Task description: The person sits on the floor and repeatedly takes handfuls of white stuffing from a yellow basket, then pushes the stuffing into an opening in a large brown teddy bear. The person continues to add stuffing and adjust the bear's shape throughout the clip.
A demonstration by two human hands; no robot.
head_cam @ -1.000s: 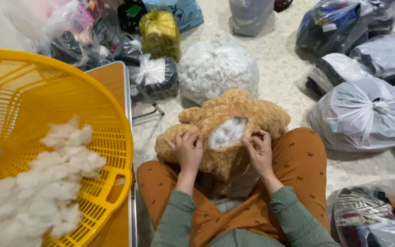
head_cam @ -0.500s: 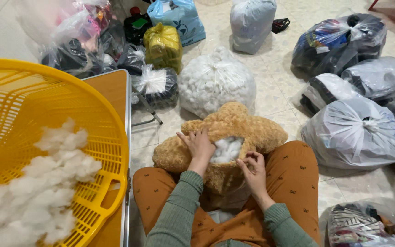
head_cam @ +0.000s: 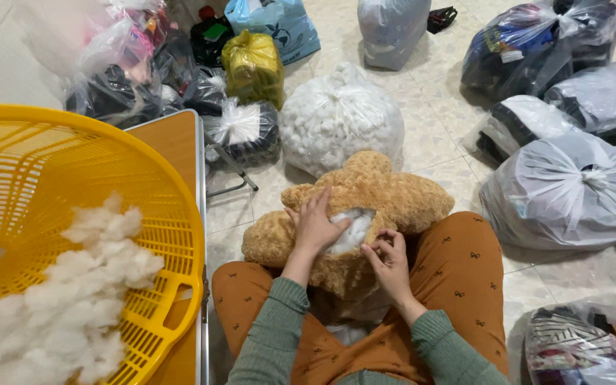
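A pale tiled floor [head_cam: 436, 135] spreads out beneath the person, crowded with knotted plastic bags: a clear bag of white stuffing [head_cam: 340, 117] just beyond the toy, a yellow bag [head_cam: 253, 65] and a blue bag [head_cam: 276, 25] farther back, a grey bag [head_cam: 392, 28] at the top, and several translucent bags of dark clothing along the right, the largest a whitish tied bag [head_cam: 572, 192] close to the person's right knee. At the left, a big yellow plastic basket [head_cam: 158, 185] sits on a brown table [head_cam: 176, 142] with a metal edge, and a heap of loose white stuffing [head_cam: 73, 292] lies inside the basket. The person sits with legs in orange patterned trousers [head_cam: 465, 271] and green sleeves, and a tan plush toy [head_cam: 393, 196] rests across the lap, its far end on the floor. A seam in the toy gapes open, and white filling [head_cam: 354, 232] shows in the hole. The left hand [head_cam: 315, 224] lies flat against the plush with its fingers loosely spread and its fingertips pushing into the left rim of the opening, touching the filling. The right hand [head_cam: 390, 260] is curled at the lower right rim of the opening, its thumb and fingers drawn together in a pinch on the fabric edge there. Both hands are close together, on either side of the hole.
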